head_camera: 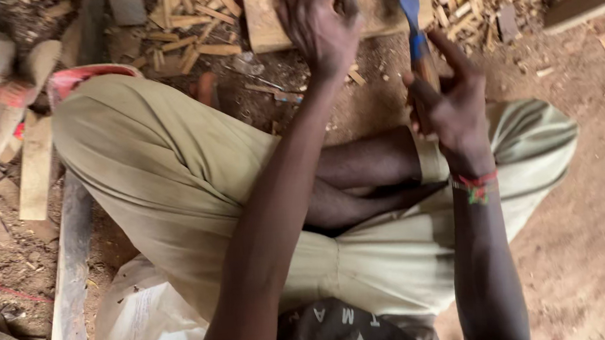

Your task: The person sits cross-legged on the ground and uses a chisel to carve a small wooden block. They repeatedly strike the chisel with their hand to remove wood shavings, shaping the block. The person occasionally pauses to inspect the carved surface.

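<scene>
Dirt floor, wood chips scattered. Left hand (320, 25) pressed flat, fingers spread, on one wood block (266, 22). Right hand (448, 104) loosely wraps one blue-banded chisel (411, 17), blade beyond the grip.

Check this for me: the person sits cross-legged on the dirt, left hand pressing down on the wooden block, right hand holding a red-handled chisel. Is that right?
Not quite. The chisel in the right hand has a blue handle, not red, as the head view shows. The rest holds: the person sits cross-legged on the dirt, and the left hand presses on the wooden block.
</scene>
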